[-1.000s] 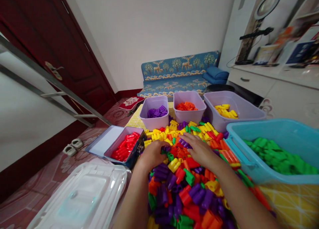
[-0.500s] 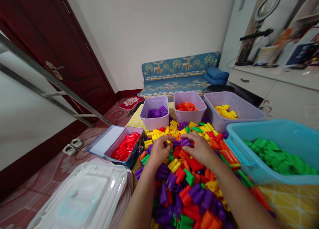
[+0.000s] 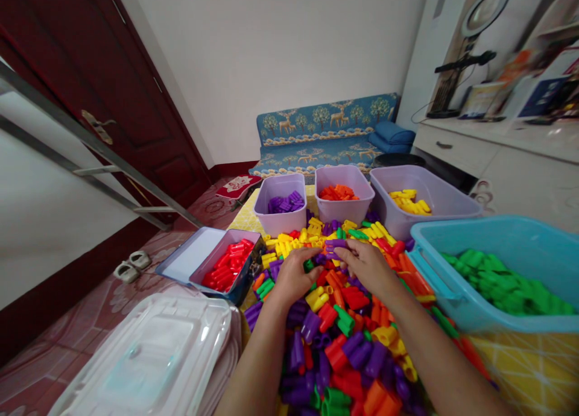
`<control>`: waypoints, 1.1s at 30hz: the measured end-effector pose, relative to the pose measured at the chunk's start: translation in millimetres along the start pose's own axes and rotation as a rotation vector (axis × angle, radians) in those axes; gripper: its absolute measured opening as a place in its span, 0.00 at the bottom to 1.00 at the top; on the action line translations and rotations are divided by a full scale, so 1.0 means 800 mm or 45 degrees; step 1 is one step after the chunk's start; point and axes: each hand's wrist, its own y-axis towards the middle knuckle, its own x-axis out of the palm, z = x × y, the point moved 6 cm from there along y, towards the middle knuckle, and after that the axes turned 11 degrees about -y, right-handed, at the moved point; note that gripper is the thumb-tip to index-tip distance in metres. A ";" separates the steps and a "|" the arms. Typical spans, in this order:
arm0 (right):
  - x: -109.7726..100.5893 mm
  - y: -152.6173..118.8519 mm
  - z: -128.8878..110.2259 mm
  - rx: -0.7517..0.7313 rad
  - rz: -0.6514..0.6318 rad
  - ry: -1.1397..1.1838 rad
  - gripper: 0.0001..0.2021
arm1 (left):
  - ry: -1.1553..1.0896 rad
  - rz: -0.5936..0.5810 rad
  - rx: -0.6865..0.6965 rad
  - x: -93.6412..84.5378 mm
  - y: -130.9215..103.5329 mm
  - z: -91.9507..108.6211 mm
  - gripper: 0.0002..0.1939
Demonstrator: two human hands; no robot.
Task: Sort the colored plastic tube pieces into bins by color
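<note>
A heap of plastic building pieces (image 3: 348, 362) in purple, red, orange, yellow and green covers the table's middle. My right hand (image 3: 364, 264) is closed on a purple building piece (image 3: 335, 245), with fingers and thumb at its right end. To its left, my left hand (image 3: 294, 276) hangs low over the heap, fingers curved and apart from the thumb. A green piece (image 3: 309, 264) shows in that gap; nothing appears gripped there.
Behind the heap stand lilac bins of purple (image 3: 280, 223), orange (image 3: 344, 211) and yellow pieces (image 3: 402, 226). A blue bin (image 3: 493, 226) with green pieces is right. Left are an open box (image 3: 205, 277) of red pieces and white lids (image 3: 149, 349).
My right hand has raised the purple piece slightly and holds it by one end. My left hand has drawn a little down and away from the purple pieces.
</note>
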 end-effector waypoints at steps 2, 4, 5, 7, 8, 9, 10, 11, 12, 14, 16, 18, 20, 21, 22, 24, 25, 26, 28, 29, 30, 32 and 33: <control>0.000 0.001 0.004 0.019 0.031 0.078 0.12 | 0.072 -0.058 0.033 0.003 0.000 0.006 0.21; -0.001 0.002 0.006 0.028 0.050 0.135 0.11 | 0.151 -0.119 0.054 0.007 -0.001 0.013 0.21; -0.001 0.003 0.006 0.034 0.040 0.158 0.11 | 0.188 -0.138 0.057 0.008 -0.001 0.016 0.21; -0.002 0.003 0.006 0.038 0.003 0.187 0.12 | 0.244 -0.145 0.045 0.008 -0.001 0.018 0.21; -0.004 0.004 0.006 0.036 0.003 0.180 0.12 | 0.260 -0.139 0.034 0.007 -0.001 0.018 0.21; -0.007 0.004 0.006 0.031 0.027 0.161 0.12 | 0.273 -0.133 0.023 0.007 -0.001 0.018 0.20; -0.011 0.005 0.007 0.024 0.070 0.142 0.12 | 0.284 -0.129 0.014 0.006 -0.001 0.016 0.18; -0.016 0.005 0.007 0.015 0.119 0.134 0.12 | 0.295 -0.127 0.006 0.006 -0.001 0.014 0.16; -0.020 0.005 0.008 0.010 0.159 0.150 0.12 | 0.306 -0.126 0.003 0.006 -0.001 0.013 0.15; -0.023 0.005 0.010 0.006 0.178 0.250 0.12 | 0.306 -0.111 0.006 0.006 -0.001 0.011 0.12; -0.023 0.005 0.010 0.019 0.142 0.328 0.12 | 0.266 -0.069 -0.003 0.004 0.000 0.010 0.10; -0.021 0.003 0.008 0.037 0.047 0.302 0.12 | 0.195 -0.012 -0.029 0.002 0.000 0.009 0.12; -0.013 0.002 0.006 0.030 -0.111 0.225 0.12 | 0.106 0.077 -0.053 -0.003 0.001 0.008 0.19; -0.009 0.001 0.005 0.022 -0.173 0.177 0.14 | 0.060 0.137 -0.057 -0.006 0.001 0.007 0.22; -0.007 0.002 0.006 0.007 -0.185 0.113 0.15 | 0.021 0.210 -0.058 -0.011 0.000 0.007 0.24; -0.009 0.004 0.010 -0.045 -0.064 -0.090 0.15 | -0.026 0.368 -0.067 -0.022 -0.002 0.004 0.24; -0.010 0.004 0.012 -0.075 0.025 -0.224 0.14 | -0.033 0.431 -0.079 -0.026 -0.003 0.002 0.23; -0.010 0.004 0.013 -0.104 0.093 -0.361 0.15 | -0.031 0.476 -0.100 -0.030 -0.003 0.000 0.21; -0.001 0.002 0.017 -0.147 0.099 -0.582 0.21 | -0.029 0.493 -0.141 -0.031 -0.004 -0.005 0.18; 0.005 0.000 0.020 -0.151 0.055 -0.650 0.24 | -0.035 0.478 -0.150 -0.029 -0.004 -0.006 0.16; 0.011 -0.001 0.022 -0.154 0.009 -0.690 0.26 | -0.046 0.459 -0.148 -0.027 -0.003 -0.007 0.15; 0.019 -0.004 0.023 -0.161 -0.060 -0.720 0.28 | -0.073 0.416 -0.113 -0.023 -0.002 -0.005 0.14; 0.021 -0.004 0.022 -0.166 -0.077 -0.721 0.28 | -0.086 0.394 -0.088 -0.021 -0.002 -0.003 0.13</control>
